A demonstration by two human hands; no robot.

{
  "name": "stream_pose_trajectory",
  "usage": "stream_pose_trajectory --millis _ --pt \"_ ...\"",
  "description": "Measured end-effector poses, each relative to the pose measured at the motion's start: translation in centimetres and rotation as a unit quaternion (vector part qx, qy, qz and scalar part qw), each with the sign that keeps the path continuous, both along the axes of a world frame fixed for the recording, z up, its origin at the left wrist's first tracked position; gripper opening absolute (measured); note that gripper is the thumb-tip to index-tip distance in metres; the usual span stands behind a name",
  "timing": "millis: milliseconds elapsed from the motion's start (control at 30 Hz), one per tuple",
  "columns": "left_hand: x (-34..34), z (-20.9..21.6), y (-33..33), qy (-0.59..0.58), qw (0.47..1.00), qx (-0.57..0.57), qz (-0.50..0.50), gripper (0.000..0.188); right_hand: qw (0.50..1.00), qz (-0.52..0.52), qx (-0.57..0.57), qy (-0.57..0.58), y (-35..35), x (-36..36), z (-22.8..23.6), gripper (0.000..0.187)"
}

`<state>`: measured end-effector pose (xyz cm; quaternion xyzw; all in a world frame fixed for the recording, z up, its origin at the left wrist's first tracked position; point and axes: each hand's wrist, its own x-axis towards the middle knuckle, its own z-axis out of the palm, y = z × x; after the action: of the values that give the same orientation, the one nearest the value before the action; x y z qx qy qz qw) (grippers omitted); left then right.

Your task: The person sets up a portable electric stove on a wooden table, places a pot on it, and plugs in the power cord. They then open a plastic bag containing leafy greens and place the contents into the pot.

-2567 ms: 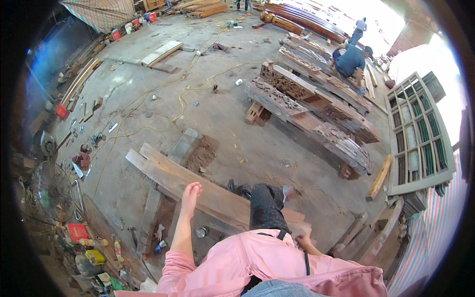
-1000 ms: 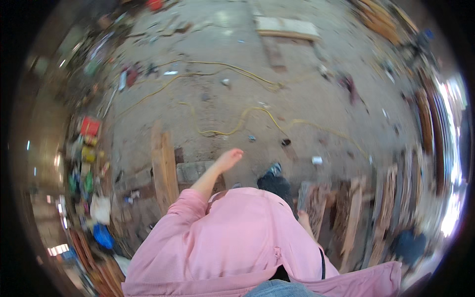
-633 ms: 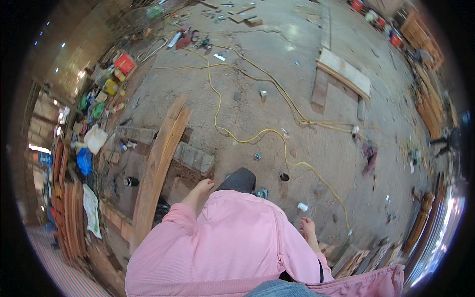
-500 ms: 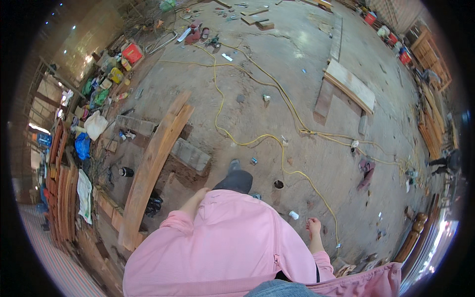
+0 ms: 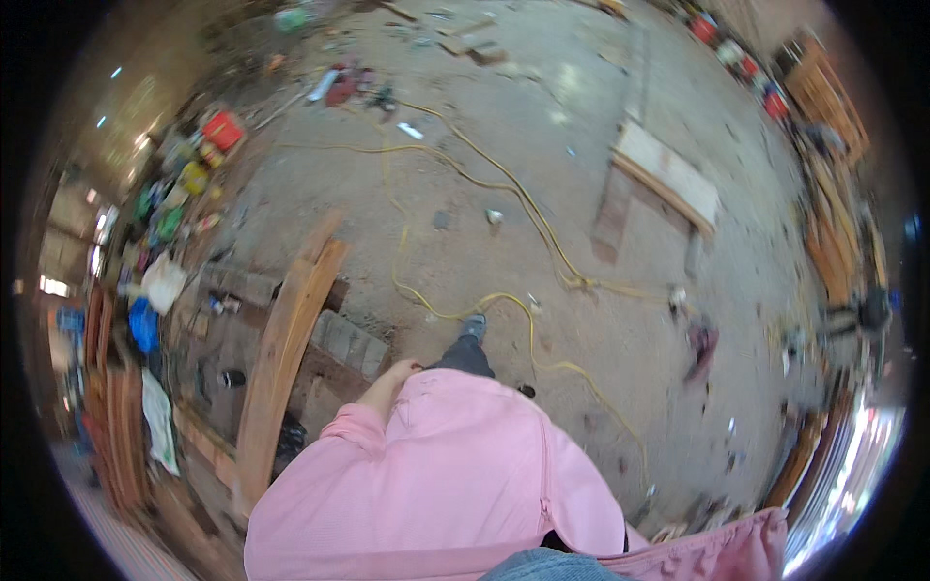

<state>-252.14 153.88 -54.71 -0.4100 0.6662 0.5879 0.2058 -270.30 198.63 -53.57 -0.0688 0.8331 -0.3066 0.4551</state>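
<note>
My left hand [image 5: 403, 371] hangs beside the pink jacket [image 5: 465, 445], close to my dark trouser leg [image 5: 463, 358]. Its fingers are blurred and partly covered, so I cannot make out their pose or anything in them. No part of my right hand shows now. Ahead of the jacket, one shoe [image 5: 474, 325] stands on the floor beside a yellow cable [image 5: 533, 339]. To the left of my left hand, long wooden planks [image 5: 289, 358] rest across pale blocks [image 5: 349, 344].
A pale-topped board stack [image 5: 668, 174] lies at the right. Bags, bottles and a red container [image 5: 222, 131] line the left wall, with stacked timber [image 5: 118, 416] nearer. More timber [image 5: 831, 242] leans along the right side. Another person [image 5: 862, 315] is at the far right edge.
My right hand, seen earlier beside the jacket, has gone out of sight. A shoe has come forward to the yellow cable. The floor scene has shifted left in view.
</note>
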Motion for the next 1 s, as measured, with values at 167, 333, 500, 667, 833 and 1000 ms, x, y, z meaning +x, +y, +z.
stream_pose_trajectory --millis 167,333,500,667,833,1000 --pt "-8.3 1.3 -7.7 -0.031 0.992 0.096 0.079 0.03 0.994 -0.027 0.082 0.074 -3.5 -2.5 4.5 0.034" --pt "-17.3 1.4 -16.1 -0.034 0.985 -0.042 -0.166 0.028 0.895 -0.443 -0.043 0.031 -5.1 -2.3 7.6 0.025" --pt "-26.3 1.8 -17.4 -0.036 0.97 -0.036 -0.237 0.027 0.914 -0.383 0.117 0.07 -3.9 5.4 7.5 0.029" --pt "-35.0 3.0 -12.7 -0.024 0.944 -0.033 -0.328 0.029 0.925 -0.345 0.158 -0.039 -5.3 13.1 4.3 0.026" --pt "-41.4 3.5 -6.0 0.034 0.91 0.009 -0.413 0.027 0.926 -0.352 0.088 -0.101 -7.0 11.1 -1.5 0.027" --pt "-47.9 1.3 -1.5 0.092 0.753 -0.129 -0.638 0.026 0.804 -0.586 -0.027 -0.096 -3.5 1.2 -6.7 0.036"
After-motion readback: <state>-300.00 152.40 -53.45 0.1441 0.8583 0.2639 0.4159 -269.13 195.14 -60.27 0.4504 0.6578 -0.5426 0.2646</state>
